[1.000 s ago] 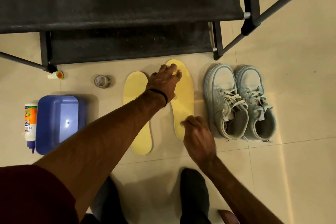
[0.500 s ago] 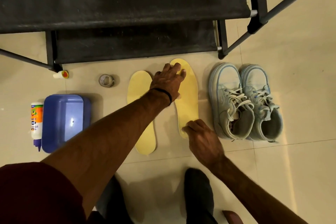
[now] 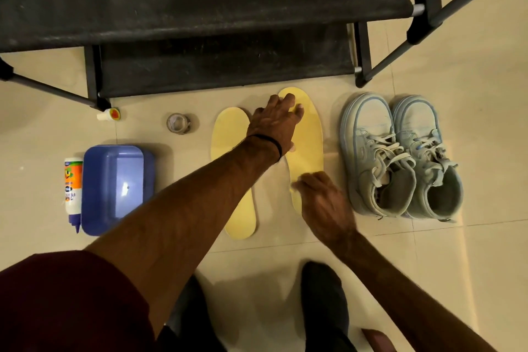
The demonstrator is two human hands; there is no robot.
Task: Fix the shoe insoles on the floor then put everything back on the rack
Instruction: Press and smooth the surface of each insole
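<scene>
Two yellow insoles lie side by side on the tiled floor. My left hand (image 3: 274,123) rests flat, fingers straight, on the toe half of the right insole (image 3: 310,148). My right hand (image 3: 323,203) covers that insole's heel end, fingers bent down onto it; it is blurred, and I cannot tell whether it pinches the edge. The left insole (image 3: 231,134) lies untouched under my left forearm. A pair of pale blue sneakers (image 3: 400,157) stands to the right of the insoles. The black shoe rack (image 3: 200,8) fills the top of the view.
A blue plastic tub (image 3: 114,188) lies upside down at the left, a glue bottle (image 3: 73,188) beside it. A small tape roll (image 3: 178,123) and a small glue tube (image 3: 110,114) lie near the rack's leg. My dark-socked feet are at the bottom.
The view has shifted slightly. My right hand has slid a little along the heel end of the right insole. My left hand stays on its toe half.
</scene>
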